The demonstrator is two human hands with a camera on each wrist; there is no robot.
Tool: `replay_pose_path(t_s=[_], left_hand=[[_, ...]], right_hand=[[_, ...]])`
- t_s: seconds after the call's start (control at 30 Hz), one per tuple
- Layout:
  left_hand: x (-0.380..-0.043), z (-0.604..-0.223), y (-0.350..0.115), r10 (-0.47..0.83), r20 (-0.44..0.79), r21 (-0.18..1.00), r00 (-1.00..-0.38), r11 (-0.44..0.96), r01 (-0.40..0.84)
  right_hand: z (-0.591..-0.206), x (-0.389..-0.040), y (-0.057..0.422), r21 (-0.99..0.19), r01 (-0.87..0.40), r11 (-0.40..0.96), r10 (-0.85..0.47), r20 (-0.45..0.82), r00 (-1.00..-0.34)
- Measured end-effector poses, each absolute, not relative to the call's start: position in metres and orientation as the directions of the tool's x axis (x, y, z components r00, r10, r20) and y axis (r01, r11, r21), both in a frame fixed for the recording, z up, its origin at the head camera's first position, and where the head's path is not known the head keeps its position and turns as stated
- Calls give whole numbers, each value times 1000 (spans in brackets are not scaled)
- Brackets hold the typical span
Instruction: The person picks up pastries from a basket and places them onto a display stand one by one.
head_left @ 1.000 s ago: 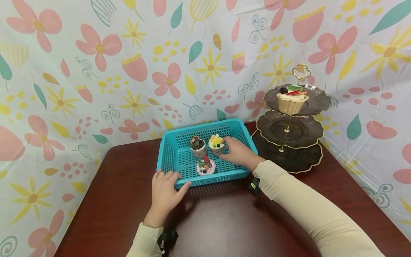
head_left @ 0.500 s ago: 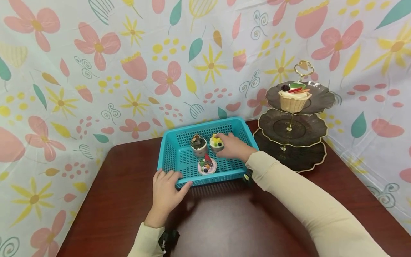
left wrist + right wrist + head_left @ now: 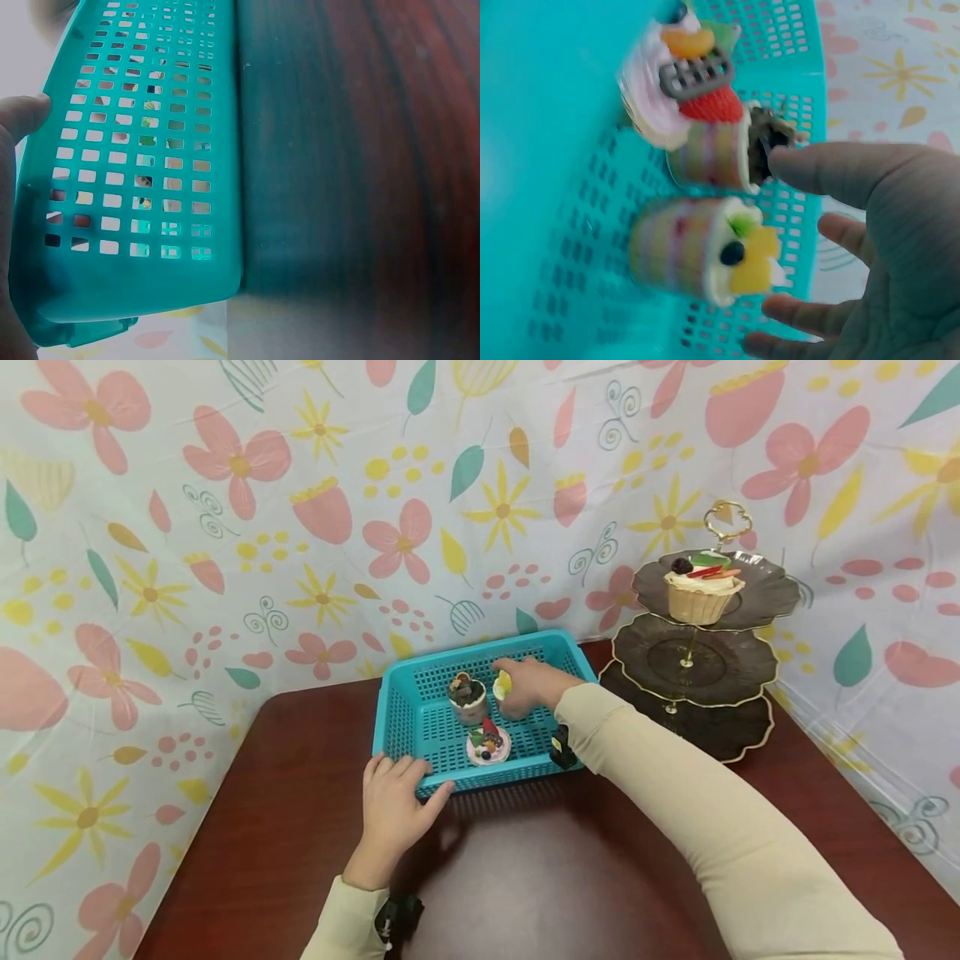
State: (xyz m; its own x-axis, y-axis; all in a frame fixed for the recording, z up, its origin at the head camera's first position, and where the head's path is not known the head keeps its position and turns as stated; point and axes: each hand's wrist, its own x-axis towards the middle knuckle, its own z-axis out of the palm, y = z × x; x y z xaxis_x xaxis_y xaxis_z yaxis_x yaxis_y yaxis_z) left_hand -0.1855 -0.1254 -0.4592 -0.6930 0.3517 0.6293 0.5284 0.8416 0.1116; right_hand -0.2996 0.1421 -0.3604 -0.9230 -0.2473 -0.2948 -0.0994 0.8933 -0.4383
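Saw a floral cloth point(image 3: 281, 602) hung beyond all the fingers and a dark table point(image 3: 292, 827) lying beneath them, bearing everything else. Had the three-tier stand point(image 3: 693, 660) to the right of the right fingers, likely for short reaches between it and the basket point(image 3: 480, 652). Had that basket between both sets of fingers, with a long side nearest, presumably to give easy access from above. Gripped its near left corner with the left hand point(image 3: 393, 802), with fingers curled over the rim and thumb along the front edge, probably to stop any sliding. Reached into it with the right hand point(image 3: 532, 683), with thumb and fingers parted about the top of the yellow cake point(image 3: 697, 251), apparently so as to fit around it; could not tell for certain about contact. Noted the tart point(image 3: 702, 593) on the top tier, well right of the right fingers, and, inside the basket, the dark cake point(image 3: 467, 699) upright just left of them and the pink cake point(image 3: 487, 745) by the front wall, between left and right fingers

Compared with a second earlier, shifted the right fingers farther left over the yellow cake, hiding more of its fruit. Kept the left fingers at the same corner, and left the tart, dark cake and pink cake in place
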Motion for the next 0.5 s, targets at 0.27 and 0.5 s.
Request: replay_pose_path(t_s=[0.27, 0.5], left_hand=[[-187, -457, -126, 347, 630, 111, -695, 845, 522], [-183, -459, -123, 340, 608, 120, -718, 854, 507]], right_hand=[[-354, -317, 141, -423, -91, 901, -256, -350, -901], [-367, -332, 146, -431, -136, 892, -304, -349, -887]])
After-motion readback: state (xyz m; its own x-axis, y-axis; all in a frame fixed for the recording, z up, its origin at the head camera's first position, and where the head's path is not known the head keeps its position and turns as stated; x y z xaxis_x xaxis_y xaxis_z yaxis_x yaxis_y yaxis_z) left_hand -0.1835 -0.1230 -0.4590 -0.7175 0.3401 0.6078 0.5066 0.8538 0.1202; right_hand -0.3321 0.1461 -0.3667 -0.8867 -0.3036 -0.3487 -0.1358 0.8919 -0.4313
